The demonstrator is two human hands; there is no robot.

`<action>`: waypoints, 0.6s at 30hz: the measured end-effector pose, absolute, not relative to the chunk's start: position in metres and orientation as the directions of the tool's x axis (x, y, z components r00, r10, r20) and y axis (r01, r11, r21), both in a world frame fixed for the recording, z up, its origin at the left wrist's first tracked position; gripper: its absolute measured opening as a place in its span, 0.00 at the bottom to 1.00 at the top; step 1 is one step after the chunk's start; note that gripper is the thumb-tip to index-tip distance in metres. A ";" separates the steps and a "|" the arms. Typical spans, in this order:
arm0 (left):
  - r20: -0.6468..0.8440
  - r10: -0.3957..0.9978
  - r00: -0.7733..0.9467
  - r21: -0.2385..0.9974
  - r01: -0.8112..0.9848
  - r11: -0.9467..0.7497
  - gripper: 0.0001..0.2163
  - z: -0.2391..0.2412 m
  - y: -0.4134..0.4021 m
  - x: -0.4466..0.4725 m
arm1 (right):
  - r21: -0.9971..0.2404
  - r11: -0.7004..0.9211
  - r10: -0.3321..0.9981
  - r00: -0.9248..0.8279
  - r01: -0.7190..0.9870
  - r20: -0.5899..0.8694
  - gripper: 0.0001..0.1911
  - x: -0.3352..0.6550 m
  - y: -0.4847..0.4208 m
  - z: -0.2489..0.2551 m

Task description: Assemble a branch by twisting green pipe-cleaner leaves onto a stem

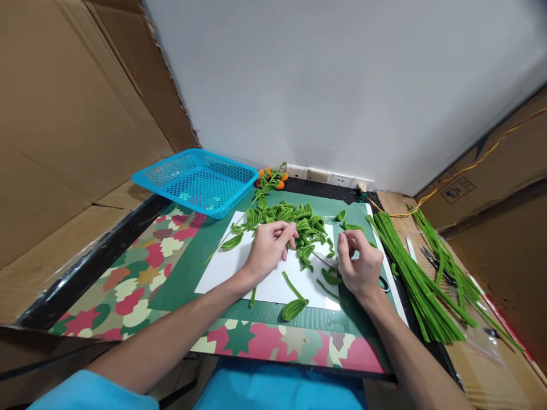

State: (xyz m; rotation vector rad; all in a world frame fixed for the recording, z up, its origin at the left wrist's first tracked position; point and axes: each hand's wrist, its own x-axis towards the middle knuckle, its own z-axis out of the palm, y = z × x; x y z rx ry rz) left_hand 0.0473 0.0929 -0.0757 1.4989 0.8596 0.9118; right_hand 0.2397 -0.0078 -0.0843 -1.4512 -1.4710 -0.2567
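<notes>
My left hand [273,247] is closed in a pinch above the white paper [233,279], in front of a pile of green pipe-cleaner leaves [286,213]. What its fingertips hold, if anything, cannot be made out. To the right, my right hand [359,266] has its fingers curled and thumb pressed in; its contents are hidden too. Scissors [385,283] show on both sides of the right hand, blades toward the pile; the middle is covered. A looped green leaf with a stem [294,308] lies nearest me on the paper's front edge.
A blue basket [222,212] stands at the back left, beside orange flowers [280,184] on green stems. Long green pipe cleaners [416,279] lie bundled at right, near black-handled pliers [438,265]. Cardboard [64,114] walls the left; power sockets [341,180] line the wall.
</notes>
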 end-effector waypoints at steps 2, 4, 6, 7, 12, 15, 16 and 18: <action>0.061 0.906 0.419 0.998 0.005 -0.070 0.18 -0.076 0.095 0.047 | -0.503 0.237 0.621 0.268 0.831 0.736 0.09 0.243 -0.007 -0.082; 0.034 0.912 0.409 0.999 -0.022 -0.028 0.18 -0.076 0.096 0.047 | -0.511 0.214 0.618 0.289 0.833 0.731 0.11 0.245 -0.007 -0.080; 0.010 0.912 0.411 0.999 -0.041 0.007 0.18 -0.075 0.096 0.047 | -0.516 0.202 0.618 0.301 0.833 0.727 0.12 0.246 -0.008 -0.080; 0.001 0.911 0.413 0.999 -0.045 0.019 0.18 -0.075 0.096 0.047 | -0.522 0.207 0.626 0.298 0.827 0.721 0.14 0.246 -0.008 -0.081; -0.018 0.910 0.415 0.997 -0.060 0.047 0.17 -0.075 0.098 0.046 | -0.468 0.308 0.705 0.131 0.828 0.697 0.19 0.244 -0.010 -0.084; -0.023 0.904 0.428 0.998 -0.047 0.048 0.14 -0.076 0.102 0.044 | -0.455 0.328 0.714 0.098 0.828 0.693 0.19 0.241 -0.011 -0.085; -0.023 0.898 0.439 0.999 -0.028 0.040 0.13 -0.076 0.103 0.043 | -0.472 0.328 0.726 0.101 0.818 0.681 0.19 0.239 -0.011 -0.086; -0.026 0.886 0.464 1.000 0.017 0.020 0.11 -0.075 0.106 0.042 | -0.479 0.348 0.757 0.060 0.806 0.651 0.19 0.233 -0.012 -0.089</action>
